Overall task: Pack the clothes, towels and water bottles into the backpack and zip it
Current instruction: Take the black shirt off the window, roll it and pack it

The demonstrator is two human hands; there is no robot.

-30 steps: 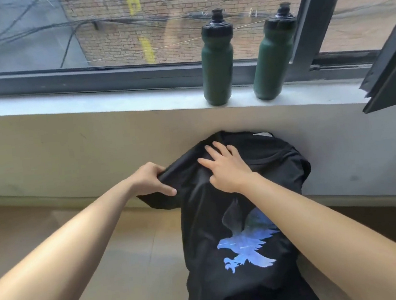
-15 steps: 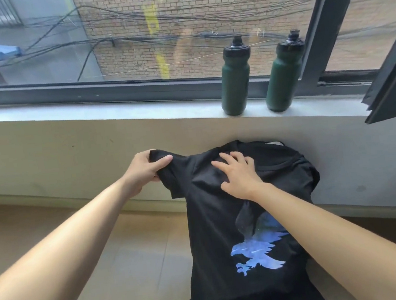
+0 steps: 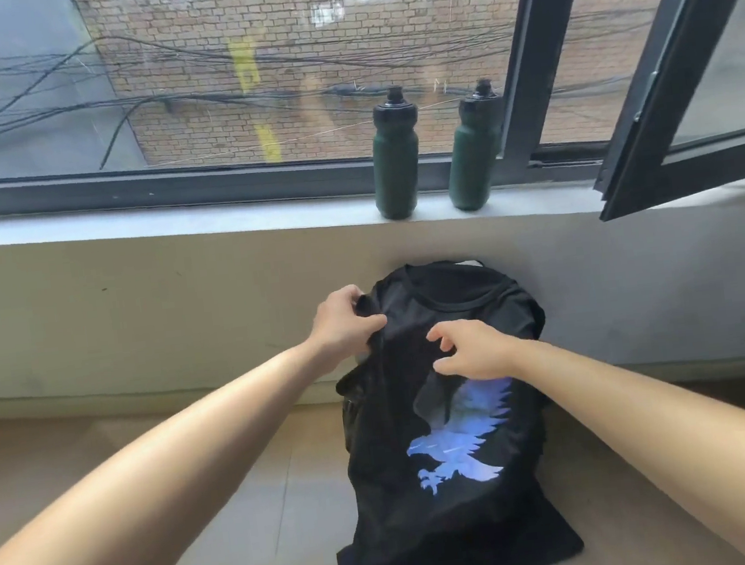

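Head view, caught mid-fold below the windowsill [image 3: 169, 224]: black T-shirt [image 3: 471, 517] gripped at its sleeve by the left hand [image 3: 343, 327], right hand [image 3: 471, 354] curled over the chest, hold not discernible; water bottles [image 3: 395, 163] upright on the windowsill; sleeve judged best drawn flat across, chest pinned.

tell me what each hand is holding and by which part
The left hand grips the shirt by its bunched sleeve, beside the collar. The right hand is at the chest, fingers curled; whether it pinches the fabric cannot be told.
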